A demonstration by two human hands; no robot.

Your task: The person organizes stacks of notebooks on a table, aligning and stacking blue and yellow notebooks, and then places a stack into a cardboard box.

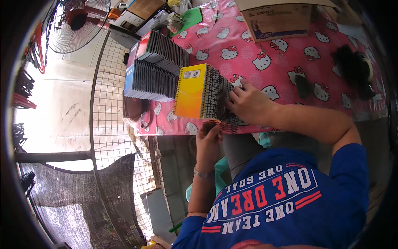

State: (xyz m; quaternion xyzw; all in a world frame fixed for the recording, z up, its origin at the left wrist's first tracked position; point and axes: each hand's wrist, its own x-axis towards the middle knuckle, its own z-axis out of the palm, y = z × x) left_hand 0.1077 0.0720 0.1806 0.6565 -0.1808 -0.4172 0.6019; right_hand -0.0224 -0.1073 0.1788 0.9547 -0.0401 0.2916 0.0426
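A row of spiral notebooks stands near the table's front edge, its end cover yellow and orange with a white label. My right hand is closed against the right end of the row, fingers curled over the wire bindings. Below it, at the table edge, my left hand pinches the near end of some spiral notebooks with reddish edges. How many it grips is hidden. Behind and to the left are more spiral notebooks in two blocks, one with a blue end cover, the other with a red one.
A pink patterned cloth covers the table. An opened cardboard box stands at the back, with a tape roll and a dark object at right. Back left are a cup, a green sheet and a fan. Wire mesh borders the left.
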